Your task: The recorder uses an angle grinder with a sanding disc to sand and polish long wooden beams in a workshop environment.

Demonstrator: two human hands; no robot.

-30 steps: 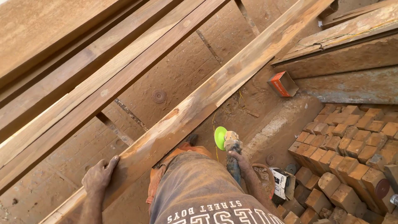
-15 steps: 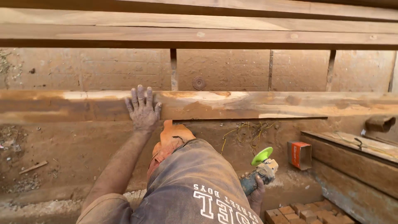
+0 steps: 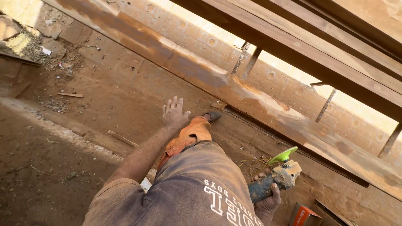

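Note:
My right hand (image 3: 268, 202) grips a blue angle grinder (image 3: 274, 178) with a green disc (image 3: 283, 155), held low at my side below the long wooden beam (image 3: 234, 90). My left hand (image 3: 174, 112) is spread open in the air, fingers apart, just short of the beam and touching nothing. A dusty grey shirt with white lettering and orange trousers (image 3: 188, 138) fill the lower middle of the view. A dark shoe (image 3: 212, 115) shows under the beam's near edge.
More timber beams (image 3: 318, 46) run diagonally at the upper right over a tiled floor. Dusty ground with rubble and wood scraps (image 3: 70, 95) lies to the left. An orange box (image 3: 302, 215) sits at the bottom right. A yellow cord (image 3: 253, 164) trails near the grinder.
The view has swung left and tilted. My left hand has lifted off the beam and now hovers open. The grinder stays in my right hand at my side.

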